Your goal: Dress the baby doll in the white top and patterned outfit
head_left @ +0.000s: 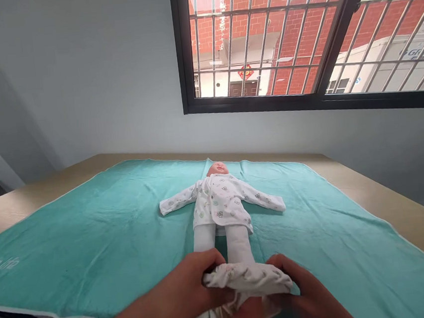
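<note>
A baby doll (pixel 219 200) lies on its back on a teal towel (pixel 92 240), arms spread, in a white printed top with bare white legs toward me. My left hand (pixel 192 286) and my right hand (pixel 303 290) are both closed on a bunched pair of small white printed trousers (pixel 246 278) at the doll's feet. The waistband is gathered between my fingers, and the doll's feet are hidden behind the cloth.
The towel covers most of a light wooden table (pixel 388 202) set against a grey wall. A barred window (pixel 308 34) sits above, with a red brick building outside. The table's edge falls away at the left and front.
</note>
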Action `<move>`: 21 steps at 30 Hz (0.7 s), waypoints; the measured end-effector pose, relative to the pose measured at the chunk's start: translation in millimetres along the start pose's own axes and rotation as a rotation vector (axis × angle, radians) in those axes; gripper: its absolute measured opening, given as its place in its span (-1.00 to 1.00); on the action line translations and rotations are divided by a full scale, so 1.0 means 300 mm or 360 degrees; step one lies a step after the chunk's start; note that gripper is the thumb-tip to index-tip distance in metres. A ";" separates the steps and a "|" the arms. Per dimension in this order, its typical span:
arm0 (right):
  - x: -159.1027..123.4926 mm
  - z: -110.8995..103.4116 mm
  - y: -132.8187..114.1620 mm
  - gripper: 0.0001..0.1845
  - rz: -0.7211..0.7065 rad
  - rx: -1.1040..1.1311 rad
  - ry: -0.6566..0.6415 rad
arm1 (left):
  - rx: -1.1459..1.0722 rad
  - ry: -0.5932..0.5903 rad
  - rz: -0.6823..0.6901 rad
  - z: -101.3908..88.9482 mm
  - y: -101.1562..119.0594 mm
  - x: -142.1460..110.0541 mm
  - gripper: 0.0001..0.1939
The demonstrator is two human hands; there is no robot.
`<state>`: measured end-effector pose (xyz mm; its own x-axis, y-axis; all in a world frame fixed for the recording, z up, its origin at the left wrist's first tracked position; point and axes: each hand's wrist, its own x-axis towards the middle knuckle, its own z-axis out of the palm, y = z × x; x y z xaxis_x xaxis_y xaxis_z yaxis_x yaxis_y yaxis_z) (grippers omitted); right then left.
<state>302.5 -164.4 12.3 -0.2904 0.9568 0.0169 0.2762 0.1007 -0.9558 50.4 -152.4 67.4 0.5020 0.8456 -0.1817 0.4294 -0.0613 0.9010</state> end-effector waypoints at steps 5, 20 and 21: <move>0.033 -0.023 -0.015 -0.93 0.0138 -0.0386 -0.0044 | -0.0627 -0.0142 0.0141 -0.062 -0.049 0.026 -0.79; 0.198 -0.163 -0.181 -0.69 0.0043 -0.0710 -0.0749 | -0.1405 -0.0293 0.0117 -0.092 -0.186 0.183 -0.65; 0.221 -0.151 -0.211 -0.77 -0.0012 -0.0665 -0.0733 | -0.1430 -0.0265 0.0116 -0.085 -0.189 0.181 -0.65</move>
<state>307.3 -94.9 87.2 -0.6336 0.7489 -0.1942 0.5808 0.2946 -0.7588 34.3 -89.4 16.4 0.6367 0.7640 -0.1041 -0.3181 0.3833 0.8671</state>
